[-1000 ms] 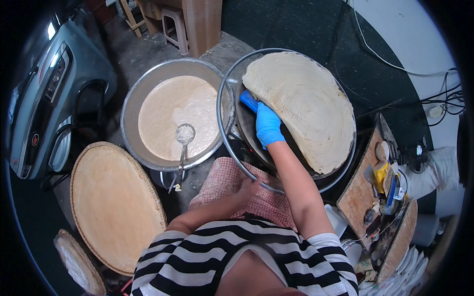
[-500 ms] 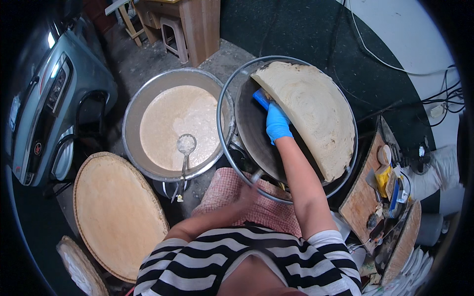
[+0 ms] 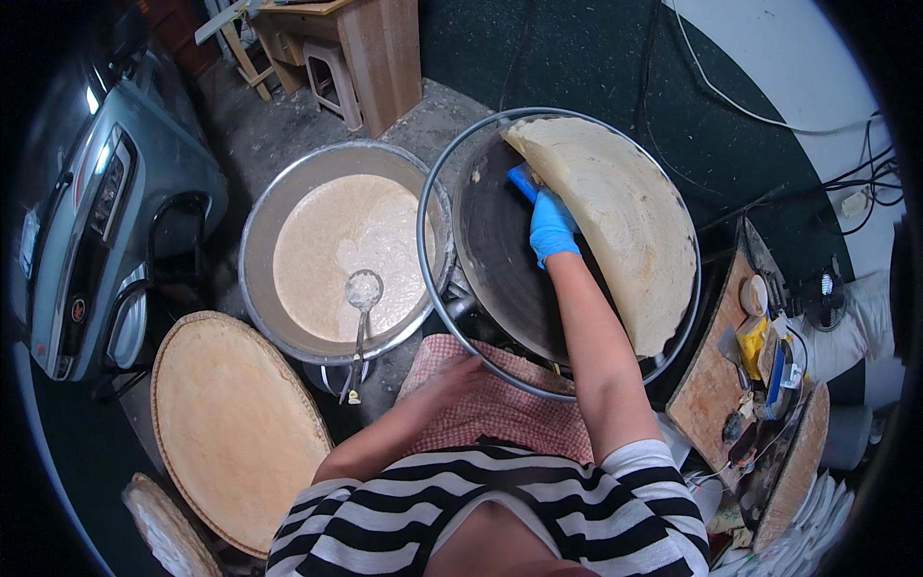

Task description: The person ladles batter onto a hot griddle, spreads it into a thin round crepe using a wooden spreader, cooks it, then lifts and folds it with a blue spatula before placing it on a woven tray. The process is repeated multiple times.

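My right hand (image 3: 555,227), in a blue glove, is closed on a flat blue scraper (image 3: 522,182) at the lifted edge of a large thin pancake (image 3: 630,226). The pancake lies folded over the right side of a round dark griddle (image 3: 492,264), and its left edge is raised off the surface. Part of the scraper is hidden by the hand and the pancake. My bare left hand (image 3: 460,377) hovers blurred over the red checked apron (image 3: 510,404), by the near side of the metal ring (image 3: 426,240) around the griddle; its fingers are smeared by motion.
Left of the griddle stands a big metal pot (image 3: 258,274) of pale batter (image 3: 322,226), with a ladle (image 3: 361,322) in it. A round woven tray (image 3: 236,423) sits near left, beside a parked scooter (image 3: 115,221). At right, a board (image 3: 707,385) holds tools and small containers.
My gloved right hand has shifted slightly right with the scraper. The pancake's folded edge has moved right, baring more of the griddle. My left hand has moved a little left.
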### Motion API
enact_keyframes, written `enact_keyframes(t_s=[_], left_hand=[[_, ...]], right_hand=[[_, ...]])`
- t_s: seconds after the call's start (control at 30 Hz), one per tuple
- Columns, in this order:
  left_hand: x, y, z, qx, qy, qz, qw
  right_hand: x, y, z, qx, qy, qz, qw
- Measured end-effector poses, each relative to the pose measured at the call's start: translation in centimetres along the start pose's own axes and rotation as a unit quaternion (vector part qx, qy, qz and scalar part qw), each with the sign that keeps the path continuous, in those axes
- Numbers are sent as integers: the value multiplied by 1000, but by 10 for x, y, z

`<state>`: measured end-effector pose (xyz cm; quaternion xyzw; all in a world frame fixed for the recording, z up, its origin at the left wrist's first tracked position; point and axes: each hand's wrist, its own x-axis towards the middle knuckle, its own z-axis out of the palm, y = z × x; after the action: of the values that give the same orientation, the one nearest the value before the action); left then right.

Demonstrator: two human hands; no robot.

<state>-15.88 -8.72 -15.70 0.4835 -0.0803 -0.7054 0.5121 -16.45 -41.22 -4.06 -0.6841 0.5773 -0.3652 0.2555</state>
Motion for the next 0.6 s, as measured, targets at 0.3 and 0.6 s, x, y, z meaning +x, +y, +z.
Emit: enact_keyframes(t_s=[0.3, 0.6], left_hand=[[-19, 16, 8, -91, 14, -32, 995], [-18, 7, 1, -116, -23, -3, 993]], right_hand=[[17, 5, -16, -13, -3, -29, 1000], [-63, 10, -35, -249, -128, -205, 938]])
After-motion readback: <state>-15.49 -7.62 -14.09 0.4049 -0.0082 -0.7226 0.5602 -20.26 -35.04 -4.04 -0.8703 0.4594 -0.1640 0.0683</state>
